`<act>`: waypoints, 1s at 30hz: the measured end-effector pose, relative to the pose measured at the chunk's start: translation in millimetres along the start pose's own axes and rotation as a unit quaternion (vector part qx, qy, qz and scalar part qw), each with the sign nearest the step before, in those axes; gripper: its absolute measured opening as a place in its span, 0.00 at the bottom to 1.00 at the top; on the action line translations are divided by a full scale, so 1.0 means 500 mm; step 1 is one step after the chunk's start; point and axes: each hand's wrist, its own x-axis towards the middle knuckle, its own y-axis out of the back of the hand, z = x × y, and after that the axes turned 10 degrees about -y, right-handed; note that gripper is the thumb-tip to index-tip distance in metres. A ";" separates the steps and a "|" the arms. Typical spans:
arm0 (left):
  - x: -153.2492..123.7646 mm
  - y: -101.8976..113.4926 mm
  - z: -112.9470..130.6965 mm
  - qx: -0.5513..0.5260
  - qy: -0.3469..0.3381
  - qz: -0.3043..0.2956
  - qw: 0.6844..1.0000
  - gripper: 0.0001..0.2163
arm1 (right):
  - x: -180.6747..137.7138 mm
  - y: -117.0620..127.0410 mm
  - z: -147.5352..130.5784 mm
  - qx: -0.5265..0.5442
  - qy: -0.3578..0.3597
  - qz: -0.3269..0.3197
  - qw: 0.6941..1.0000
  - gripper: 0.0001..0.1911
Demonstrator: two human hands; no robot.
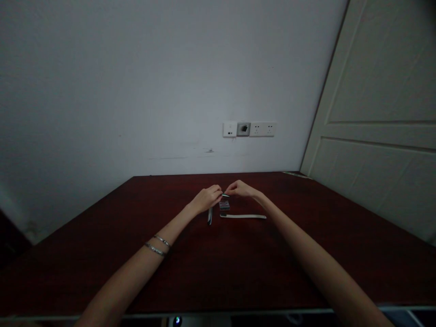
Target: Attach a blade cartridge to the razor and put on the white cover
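Leftmost, two silvery bangles [156, 250] circle your left forearm, on your side of the grip. Your left hand [209, 196] is curled, its fingertips closed on a small slim piece [225, 195] that points toward the right (too small to make out further). Nearer you than that hand, a narrow dark-and-white strip [210, 216] lies lengthwise on the table [190, 272]. Just on your side of the slim piece sits a small clear box [224, 206]; nearer you again, a pale strip [243, 216] lies crosswise. Your right hand [239, 188] has thumb and fingers drawn together beside the piece, and I cannot tell whether they pinch it; socket plates [262, 129] are on the wall beyond your grip
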 end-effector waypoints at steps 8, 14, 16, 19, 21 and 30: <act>-0.001 -0.015 -0.010 -0.088 0.077 0.004 0.993 0.25 | 0.027 -0.017 0.025 -0.030 -0.011 0.005 0.999 0.12; -0.006 -0.026 -0.014 -0.125 0.108 -0.010 0.986 0.24 | 0.042 -0.047 0.043 -0.048 -0.020 -0.014 0.999 0.12; -0.008 -0.032 -0.018 -0.143 0.130 0.018 0.981 0.21 | 0.044 -0.053 0.046 -0.052 -0.021 -0.017 0.998 0.12; -0.011 -0.039 -0.030 -0.163 0.180 0.076 0.967 0.17 | 0.047 -0.058 0.048 -0.058 -0.022 -0.020 0.998 0.11; -0.013 -0.039 -0.038 -0.165 0.205 0.104 0.959 0.15 | 0.047 -0.061 0.046 -0.063 -0.023 -0.022 0.998 0.11; -0.016 -0.032 -0.045 -0.163 0.233 0.121 0.951 0.13 | 0.040 -0.066 0.037 -0.093 -0.026 -0.007 0.995 0.10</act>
